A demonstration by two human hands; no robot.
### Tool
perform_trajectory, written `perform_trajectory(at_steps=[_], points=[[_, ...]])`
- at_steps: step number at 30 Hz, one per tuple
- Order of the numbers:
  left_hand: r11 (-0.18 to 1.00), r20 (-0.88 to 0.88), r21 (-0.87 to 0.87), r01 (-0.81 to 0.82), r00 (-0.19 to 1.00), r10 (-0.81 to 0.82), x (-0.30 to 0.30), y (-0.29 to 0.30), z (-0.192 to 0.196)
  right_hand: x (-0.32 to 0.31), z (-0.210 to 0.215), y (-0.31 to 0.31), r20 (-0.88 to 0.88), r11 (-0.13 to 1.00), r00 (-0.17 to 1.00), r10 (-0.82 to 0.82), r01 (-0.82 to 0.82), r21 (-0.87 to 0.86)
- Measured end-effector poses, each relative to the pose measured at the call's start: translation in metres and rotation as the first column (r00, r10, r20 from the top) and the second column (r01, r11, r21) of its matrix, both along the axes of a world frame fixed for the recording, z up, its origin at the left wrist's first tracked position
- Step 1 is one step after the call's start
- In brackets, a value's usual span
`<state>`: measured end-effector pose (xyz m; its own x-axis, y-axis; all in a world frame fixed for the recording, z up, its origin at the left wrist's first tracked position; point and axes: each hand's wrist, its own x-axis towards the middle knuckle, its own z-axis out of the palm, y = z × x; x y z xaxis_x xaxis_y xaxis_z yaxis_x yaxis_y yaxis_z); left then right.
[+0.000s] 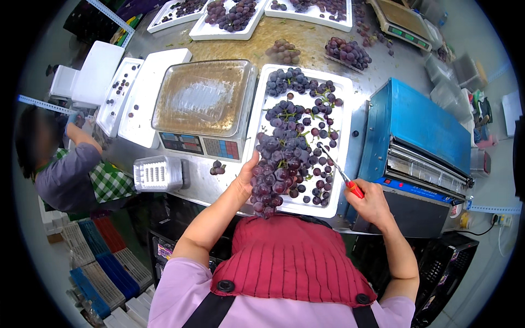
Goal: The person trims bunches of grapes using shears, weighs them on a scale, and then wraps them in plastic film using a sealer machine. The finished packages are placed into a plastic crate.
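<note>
**A:** Nearest the lens: the red ribbed padded bib. Above it, the left hand cups a big bunch of dark purple grapes, fingers hidden behind it.

**B:** Right hand, at the bunch's 3 o'clock, fist around orange-handled metal snips. Trimming, I'd guess; the next snip needs careful aim. White foam tray underneath.

Our left hand lifts a dark grape bunch over the white tray, while our right hand grips red-handled scissors.
</note>
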<state>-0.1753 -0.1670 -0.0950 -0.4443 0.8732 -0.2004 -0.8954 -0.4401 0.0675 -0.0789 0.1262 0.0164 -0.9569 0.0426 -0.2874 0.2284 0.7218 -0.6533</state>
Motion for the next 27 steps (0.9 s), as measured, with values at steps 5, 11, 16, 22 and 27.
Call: perform_trajectory(at_steps=[5,11,16,22,27], points=[[0.994,-0.035,-0.069,-0.083,0.996,0.081,-0.007,-0.001,-0.011,0.002,-0.02,-0.007,0.296,0.725,0.934,-0.201,0.345,-0.597],[0.99,-0.156,-0.042,-0.134,0.98,0.126,-0.008,0.001,-0.004,0.0,-0.045,-0.059,0.303,0.512,0.911,-0.279,0.408,-0.756],[0.969,-0.231,-0.172,-0.177,0.964,0.135,-0.008,0.005,0.023,-0.004,-0.051,-0.09,0.244,0.414,0.9,-0.362,0.39,-0.822],[0.955,-0.214,-0.244,-0.167,0.97,0.115,-0.006,-0.003,0.016,-0.007,-0.049,-0.101,0.221,0.38,0.903,-0.368,0.363,-0.851],[0.97,-0.186,-0.191,-0.15,0.976,0.115,-0.01,-0.018,0.025,-0.01,-0.049,-0.11,0.197,0.399,0.923,-0.33,0.326,-0.857]])
